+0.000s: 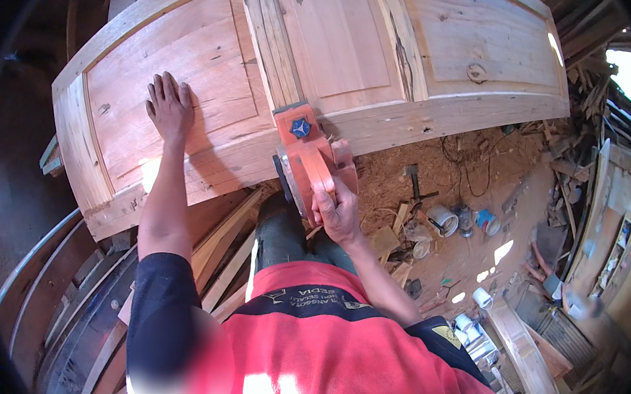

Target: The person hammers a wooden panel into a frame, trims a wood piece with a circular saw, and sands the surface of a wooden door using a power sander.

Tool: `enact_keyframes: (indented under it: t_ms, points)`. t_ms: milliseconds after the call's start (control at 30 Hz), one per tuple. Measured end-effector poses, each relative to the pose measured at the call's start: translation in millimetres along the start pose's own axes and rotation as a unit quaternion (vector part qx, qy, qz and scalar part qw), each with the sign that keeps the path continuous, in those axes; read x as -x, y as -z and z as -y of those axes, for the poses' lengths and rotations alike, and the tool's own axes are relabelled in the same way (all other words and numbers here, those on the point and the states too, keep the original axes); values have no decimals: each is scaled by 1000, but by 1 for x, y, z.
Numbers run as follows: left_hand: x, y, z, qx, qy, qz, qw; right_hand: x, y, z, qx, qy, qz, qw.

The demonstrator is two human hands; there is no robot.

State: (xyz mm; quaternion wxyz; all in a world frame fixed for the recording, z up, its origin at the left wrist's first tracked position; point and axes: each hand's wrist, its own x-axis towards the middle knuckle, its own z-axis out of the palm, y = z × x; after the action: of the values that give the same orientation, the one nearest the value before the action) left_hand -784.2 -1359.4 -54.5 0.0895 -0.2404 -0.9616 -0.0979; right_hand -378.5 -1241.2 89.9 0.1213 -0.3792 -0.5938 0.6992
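A large panelled wooden door (pixel 339 125) lies across in front of me, with raised panels and pale frame rails. On its near rail sits an orange electric planer (pixel 304 150) with a blue front knob. My right hand (pixel 340 211) is wrapped round the planer's rear handle. Farther left, my left hand (pixel 169 108) rests flat on the door's left panel, fingers stretched out and holding nothing. The planer's sole is hidden where it meets the wood.
Timber offcuts and boards (pixel 223 252) lean below the door at left. Sawdust covers the ground at right, with a white container (pixel 445 220), a blue-labelled can (pixel 488 222) and a dark cable (pixel 469 174). Another person's arm (pixel 539 261) shows at far right, near a leaning wooden panel (pixel 620 210).
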Motion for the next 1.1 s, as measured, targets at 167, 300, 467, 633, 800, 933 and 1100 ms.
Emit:
enact_keyframes:
  t_ms: [167, 300, 467, 633, 800, 933, 1100]
  points:
    - [1, 11, -7, 2, 5, 5, 1000, 20, -22, -12, 38, 20, -10, 999]
    - [2, 12, -6, -7, 10, 7, 1000, 4, -34, -15, 34, 30, -48, 998]
    - [2, 14, -8, 0, 15, 8, 1000, -69, -52, 30, -2, 17, -33, 999]
    - [-3, 13, -8, 8, 4, 5, 1000, -147, -57, 50, 37, 69, -7, 997]
    - [-2, 14, -9, 8, -2, 0, 1000, -87, -47, 56, 6, -14, 17, 1000]
    - [-2, 14, -12, 9, 5, -3, 1000, 15, -26, 3, 63, -43, -14, 997]
    - [0, 12, -8, -8, 7, -1, 1000, 46, -17, -16, 52, -15, -30, 998]
